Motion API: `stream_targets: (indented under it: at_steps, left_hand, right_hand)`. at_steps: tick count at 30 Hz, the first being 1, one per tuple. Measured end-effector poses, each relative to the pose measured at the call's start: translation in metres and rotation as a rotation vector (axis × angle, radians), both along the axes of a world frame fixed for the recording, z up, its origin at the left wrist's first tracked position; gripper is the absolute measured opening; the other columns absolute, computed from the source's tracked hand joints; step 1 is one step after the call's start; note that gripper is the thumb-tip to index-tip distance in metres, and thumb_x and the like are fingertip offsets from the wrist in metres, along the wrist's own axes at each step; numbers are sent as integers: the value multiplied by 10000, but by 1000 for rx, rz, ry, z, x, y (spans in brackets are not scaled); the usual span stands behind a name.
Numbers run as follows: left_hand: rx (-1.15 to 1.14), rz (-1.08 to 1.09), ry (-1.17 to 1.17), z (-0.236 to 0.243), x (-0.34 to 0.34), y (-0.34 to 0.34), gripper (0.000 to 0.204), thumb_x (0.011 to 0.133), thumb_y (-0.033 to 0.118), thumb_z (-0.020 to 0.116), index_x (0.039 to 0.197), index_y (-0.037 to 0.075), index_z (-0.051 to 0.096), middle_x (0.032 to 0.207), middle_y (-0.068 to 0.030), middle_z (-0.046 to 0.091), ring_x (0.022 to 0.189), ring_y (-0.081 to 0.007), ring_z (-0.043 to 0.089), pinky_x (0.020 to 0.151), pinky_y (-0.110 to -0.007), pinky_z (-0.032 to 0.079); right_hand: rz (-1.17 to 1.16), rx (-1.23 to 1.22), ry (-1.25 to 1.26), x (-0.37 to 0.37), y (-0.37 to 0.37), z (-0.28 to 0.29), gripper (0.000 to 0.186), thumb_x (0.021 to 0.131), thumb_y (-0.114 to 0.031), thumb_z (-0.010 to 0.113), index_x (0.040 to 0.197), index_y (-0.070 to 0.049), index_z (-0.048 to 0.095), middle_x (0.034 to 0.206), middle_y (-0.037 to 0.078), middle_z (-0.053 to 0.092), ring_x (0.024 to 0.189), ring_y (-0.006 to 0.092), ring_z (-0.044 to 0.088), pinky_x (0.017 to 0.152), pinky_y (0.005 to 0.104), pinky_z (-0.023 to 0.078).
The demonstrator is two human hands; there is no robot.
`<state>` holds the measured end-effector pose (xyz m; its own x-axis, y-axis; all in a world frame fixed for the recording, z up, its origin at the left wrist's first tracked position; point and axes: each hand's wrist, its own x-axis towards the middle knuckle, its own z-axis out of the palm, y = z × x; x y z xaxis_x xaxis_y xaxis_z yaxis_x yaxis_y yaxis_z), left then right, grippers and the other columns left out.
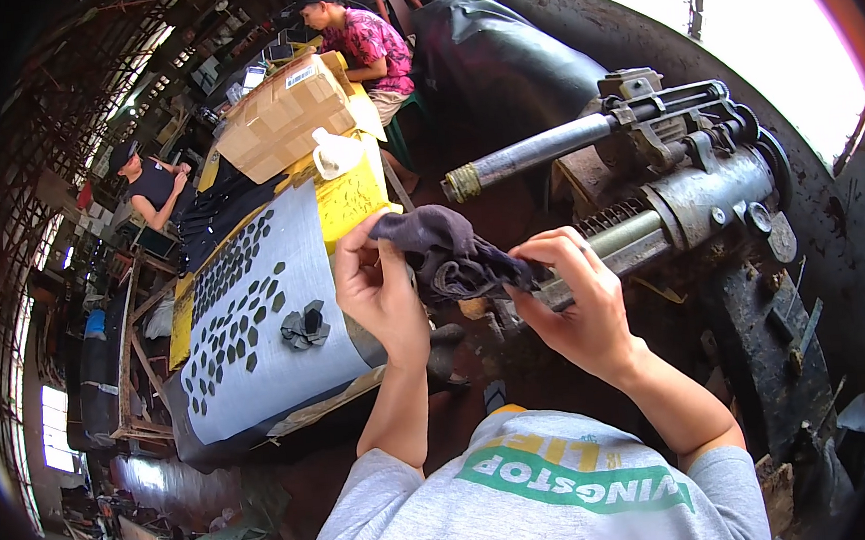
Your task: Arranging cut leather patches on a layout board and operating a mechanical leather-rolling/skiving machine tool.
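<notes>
A dark cloth (441, 249), bunched and twisted into folds, hangs in the air between the two hands, above the gap between counter and machine. Taking the cloth as the hub of a clock with 12 at the top of the view, the left hand (382, 292) sits toward 8 o'clock and the right hand (585, 299) toward 4.

The left fingers pinch the cloth's upper end, thumb against forefinger; the right fingers are closed on its thinner lower end. Its long axis slants from about 10 to 4 o'clock, so it lies toward 4 from the left fingers and toward 10 from the right ones. The thick, bunched part is nearer the left hand.

At 2 o'clock is a greasy metal machine (713, 190), its bar and spring (615, 219) reaching down behind the right fingers; whether the cloth touches that bar cannot be told. Toward 9 stands the yellow-covered counter (353, 207), with a grey sheet (269, 367) bearing rows of small dark cut shapes (227, 269) and a crumpled dark scrap (304, 327). A white jug (339, 154) and a cardboard box (282, 120) stand toward 11.
</notes>
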<state>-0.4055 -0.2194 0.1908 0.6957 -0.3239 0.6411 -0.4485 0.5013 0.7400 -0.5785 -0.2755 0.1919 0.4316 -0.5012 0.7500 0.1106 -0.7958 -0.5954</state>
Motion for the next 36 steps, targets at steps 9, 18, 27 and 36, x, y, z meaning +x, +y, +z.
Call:
stream_targets:
  at_steps: [9, 18, 27, 36]
  left_hand:
    - [193, -72, -206, 25, 61, -69, 150, 810, 2, 620, 949, 10, 677, 747, -20, 636, 665, -70, 569, 631, -218, 463]
    - [588, -269, -787, 30, 59, -111, 657, 851, 408, 590, 1283, -68, 452, 1137, -299, 549, 1067, -368, 557, 937, -391, 417]
    - [827, -263, -1099, 11, 56, -115, 1295, 541, 671, 750, 1432, -40, 134, 1093, -261, 579, 912, -340, 554, 900, -433, 418]
    - [1071, -541, -988, 33, 70, -117, 1173, 504, 663, 769, 1312, -92, 380, 1391, -309, 314, 1323, -428, 277, 1107, -439, 232]
  right_hand:
    - [140, 706, -171, 59, -33, -23, 228, 814, -20, 634, 1012, 30, 533, 854, 44, 616, 767, 52, 572, 664, 192, 477]
    - [28, 989, -245, 81, -58, -36, 326, 823, -36, 655, 1051, 15, 428, 870, 80, 604, 805, 110, 611, 672, 257, 568]
    - [-243, 295, 246, 26, -91, -19, 496, 692, -22, 705, 1133, -17, 479, 1010, 148, 584, 989, 231, 595, 829, 352, 494]
    - [-215, -513, 876, 25, -200, -11, 793, 538, -86, 771, 1264, -50, 454, 1211, 157, 490, 1211, 304, 430, 1134, 459, 191]
